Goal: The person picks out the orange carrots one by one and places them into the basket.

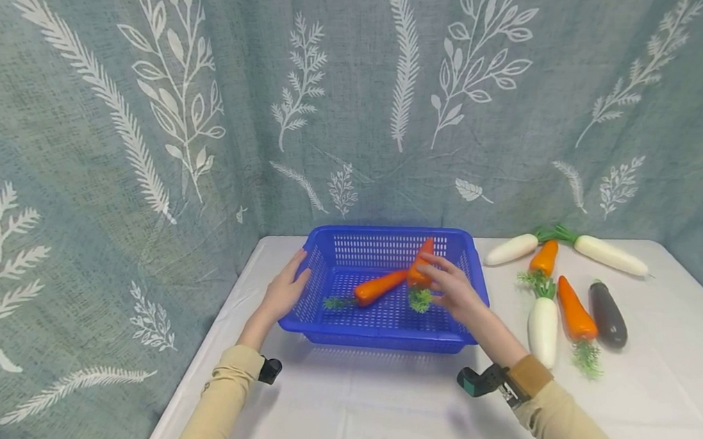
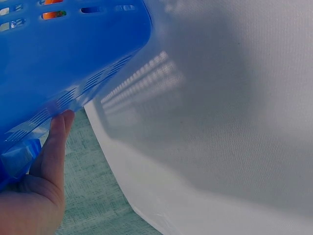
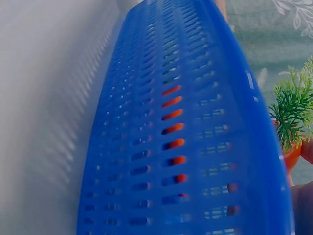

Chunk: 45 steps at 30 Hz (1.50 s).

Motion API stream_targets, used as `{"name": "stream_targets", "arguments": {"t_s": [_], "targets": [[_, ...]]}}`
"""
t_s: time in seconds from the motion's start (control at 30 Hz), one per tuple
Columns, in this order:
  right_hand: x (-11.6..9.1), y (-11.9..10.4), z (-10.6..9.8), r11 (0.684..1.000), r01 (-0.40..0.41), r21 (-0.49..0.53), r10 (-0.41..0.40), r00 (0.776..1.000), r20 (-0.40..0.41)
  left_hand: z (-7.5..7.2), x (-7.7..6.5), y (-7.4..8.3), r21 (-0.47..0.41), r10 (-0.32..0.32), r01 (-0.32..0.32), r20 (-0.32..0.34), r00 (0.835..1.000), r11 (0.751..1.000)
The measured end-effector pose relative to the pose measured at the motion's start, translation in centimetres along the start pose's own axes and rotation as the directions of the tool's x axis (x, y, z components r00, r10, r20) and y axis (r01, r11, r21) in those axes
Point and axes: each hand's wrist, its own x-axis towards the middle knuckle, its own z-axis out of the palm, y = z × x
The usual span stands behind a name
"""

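My left hand [image 1: 283, 286] holds the left rim of a blue plastic basket [image 1: 368, 333], thumb over the edge; in the left wrist view straight fingers [image 2: 57, 142] lie along the outer wall. My right hand [image 1: 457, 292] reaches over the basket's right part and grips an orange carrot [image 1: 416, 278] with a short green top. In the right wrist view this carrot [image 3: 292, 157] shows above the rim, fingers partly hidden by the basket wall. Another carrot [image 1: 378, 288] lies on the basket floor, its leafy top towards the left.
Right of the basket on the white table [image 1: 356, 414] lie white radishes [image 1: 543, 332], two more carrots [image 1: 576, 311] and a dark eggplant [image 1: 608, 315]. A green leaf-patterned curtain [image 1: 367, 106] hangs behind the table and along its left side.
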Motion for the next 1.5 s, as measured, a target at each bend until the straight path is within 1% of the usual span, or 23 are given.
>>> {"name": "stream_targets", "arguments": {"t_s": [0.23,0.6,0.77,1.0,1.3,1.5], "targets": [[0.2,0.7,0.3,1.0,-0.011,-0.001,0.011,1.0,-0.028,0.0,-0.1,0.1,0.001,-0.008,0.008,0.004,1.0,1.0],[0.8,1.5,0.5,0.999,-0.034,-0.02,0.033,0.998,-0.049,0.0,0.1,0.1,-0.009,-0.005,0.005,0.001,1.0,1.0],[0.8,1.8,0.9,0.998,-0.039,-0.044,0.036,0.998,-0.05,0.0,0.1,-0.1,-0.002,0.005,-0.005,0.004,1.0,1.0],[1.0,2.1,1.7,0.998,-0.04,-0.054,0.037,0.998,-0.053,0.0,-0.1,0.0,-0.004,-0.007,0.007,0.009,1.0,1.0],[1.5,2.4,2.9,0.991,-0.058,-0.117,0.051,0.997,-0.062,-0.1,0.0,-0.1,0.005,-0.007,0.007,0.01,1.0,1.0],[1.5,2.8,3.1,0.972,-0.07,-0.225,0.059,0.997,-0.054,-0.1,0.1,-0.2,0.001,-0.004,0.004,0.015,1.0,1.0]]}}
